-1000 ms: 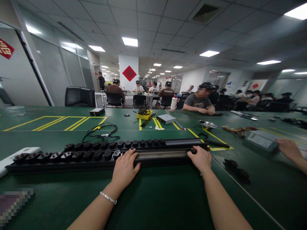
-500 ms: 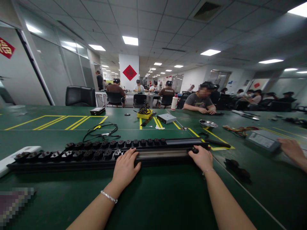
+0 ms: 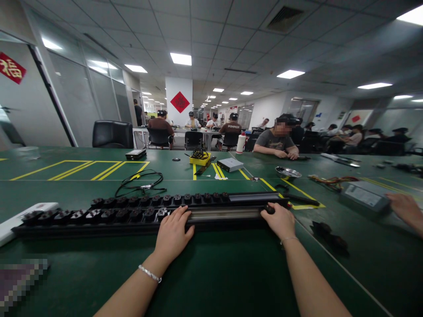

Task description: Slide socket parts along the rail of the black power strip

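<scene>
A long black rail [image 3: 228,213] lies across the table before me, with a row of black plug-like pieces [image 3: 122,215] with metal prongs seated along its left part. My left hand [image 3: 172,231] rests over the rail at the last piece of that row, fingers stretched out and thumb apart. At the rail's right end my right hand [image 3: 281,225] is closed on a small black plug-like piece [image 3: 269,209], partly hidden by the fingers. Directly behind lies a second black rail [image 3: 254,197] with a similar row of pieces [image 3: 177,199].
Beyond the rails lie a looped black cable [image 3: 139,180], a yellow box [image 3: 200,158] and a grey metal box [image 3: 230,164]. Rightward are a steel bowl [image 3: 288,172], dark parts [image 3: 328,237] and a power supply [image 3: 365,194], with another person's hand [image 3: 405,211] beside it.
The view has shifted slightly. Both my hands keep nearly the same places on the rail, and the right hand still holds the small black piece.
</scene>
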Demonstrator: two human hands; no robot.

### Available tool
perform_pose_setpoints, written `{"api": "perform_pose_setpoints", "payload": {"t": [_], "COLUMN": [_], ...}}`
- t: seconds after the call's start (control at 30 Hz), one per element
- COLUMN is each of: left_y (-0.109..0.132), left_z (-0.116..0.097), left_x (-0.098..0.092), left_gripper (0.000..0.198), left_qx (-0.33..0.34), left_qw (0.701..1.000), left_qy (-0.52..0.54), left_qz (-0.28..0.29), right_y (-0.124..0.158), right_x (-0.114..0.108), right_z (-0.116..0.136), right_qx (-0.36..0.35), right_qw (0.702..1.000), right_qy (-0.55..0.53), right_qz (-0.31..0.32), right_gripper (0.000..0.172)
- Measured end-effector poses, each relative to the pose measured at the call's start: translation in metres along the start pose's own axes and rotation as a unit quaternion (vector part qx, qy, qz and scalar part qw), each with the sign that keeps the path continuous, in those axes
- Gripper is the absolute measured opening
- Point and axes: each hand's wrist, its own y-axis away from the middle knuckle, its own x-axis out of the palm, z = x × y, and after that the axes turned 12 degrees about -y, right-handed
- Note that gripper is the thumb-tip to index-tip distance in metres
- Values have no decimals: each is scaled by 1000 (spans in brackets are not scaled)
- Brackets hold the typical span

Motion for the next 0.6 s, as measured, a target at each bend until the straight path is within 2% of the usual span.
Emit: {"api": "perform_pose_setpoints", "payload": {"t": [0.43, 0.6], "left_y": [1, 1], "left_z": [0, 0], "left_x": [-1, -1], "left_gripper": [36, 36], "left_qx": [1, 2], "left_qw": [1000, 1000], "left_qy": [12, 4], "left_qz": [-6, -6], "right_y": [0, 1], "right_x": [2, 5], "right_z": [-2, -4], "right_qx": [-6, 44], "right_qw": [1000, 999], "right_qy": [0, 3], "right_qz": [5, -3], "right_gripper": [37, 37]}}
